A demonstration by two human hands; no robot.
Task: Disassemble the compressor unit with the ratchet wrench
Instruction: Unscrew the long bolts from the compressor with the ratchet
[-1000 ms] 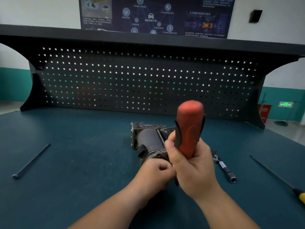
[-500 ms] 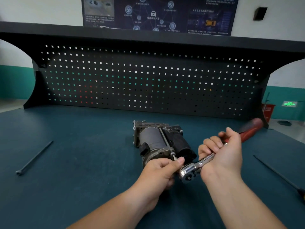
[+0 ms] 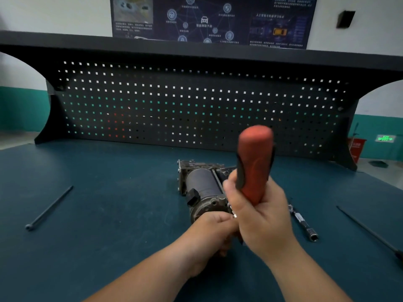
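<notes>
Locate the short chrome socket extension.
In the head view, the short chrome socket extension lies on the teal bench, right of the right hand, left of the long black rod.

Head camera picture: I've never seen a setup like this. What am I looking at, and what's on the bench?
This is one view from a camera worn on a person's head, looking down at their own bare hands; there is no robot. The right hand grips the red handle of a ratchet wrench, which points up toward the camera. The left hand is curled at the near end of the compressor unit; what it holds is hidden. On the blue-green workbench lie a long dark rod at left, a metal extension bar and a thin dark tool at right. A pegboard stands behind.
</notes>
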